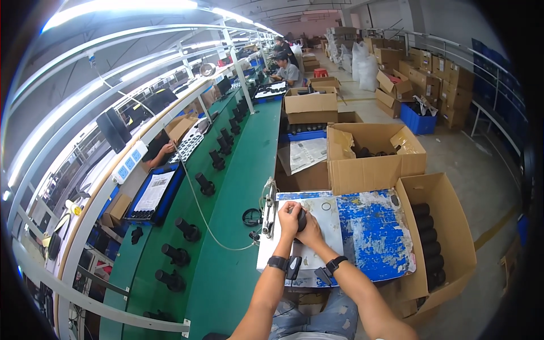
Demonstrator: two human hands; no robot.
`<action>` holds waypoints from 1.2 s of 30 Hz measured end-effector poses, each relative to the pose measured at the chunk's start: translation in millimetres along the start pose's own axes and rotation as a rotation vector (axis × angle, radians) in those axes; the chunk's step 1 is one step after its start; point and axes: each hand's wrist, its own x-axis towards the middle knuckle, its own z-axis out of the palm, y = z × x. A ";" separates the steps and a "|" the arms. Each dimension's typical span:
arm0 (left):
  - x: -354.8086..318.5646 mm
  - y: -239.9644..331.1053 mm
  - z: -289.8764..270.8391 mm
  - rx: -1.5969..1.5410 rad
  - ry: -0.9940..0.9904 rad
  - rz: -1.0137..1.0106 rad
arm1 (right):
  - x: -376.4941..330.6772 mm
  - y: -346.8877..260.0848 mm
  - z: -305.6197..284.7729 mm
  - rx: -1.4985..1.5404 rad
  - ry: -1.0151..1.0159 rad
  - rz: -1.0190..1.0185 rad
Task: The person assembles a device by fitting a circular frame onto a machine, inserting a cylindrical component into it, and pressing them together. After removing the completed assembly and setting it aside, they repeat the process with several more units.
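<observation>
My left hand (288, 217) and my right hand (310, 232) meet over a white metal plate (324, 246), both closed around a dark rounded part (301, 221). Fingers cover most of that part, so its exact kind is hidden. Just left of my hands stands a small metal clamp fixture (268, 212) with a thin hose running off it. A thin ring (326, 206) lies on the plate beyond my right hand. On the green bench, beside the fixture, rests a black ring-shaped piece (251, 217).
Black cylindrical parts with flanged ends (187, 229) stand in a row along the green bench (238, 175). Right of the worn blue board (374, 232), an open carton (447, 243) holds several black cylinders. Another carton (377, 170) sits beyond. Other people (288, 71) work farther along.
</observation>
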 end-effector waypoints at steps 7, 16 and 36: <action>-1.3 5.9 6.2 -0.001 0.049 0.045 | 2.0 4.9 4.1 -0.035 0.117 -0.049; 3.7 17.0 -10.9 0.096 -0.285 -0.064 | 5.7 0.9 -9.1 -0.079 0.013 -0.031; -9.8 7.1 -32.4 0.299 -0.092 0.079 | -1.9 -13.6 5.2 -0.167 0.056 0.110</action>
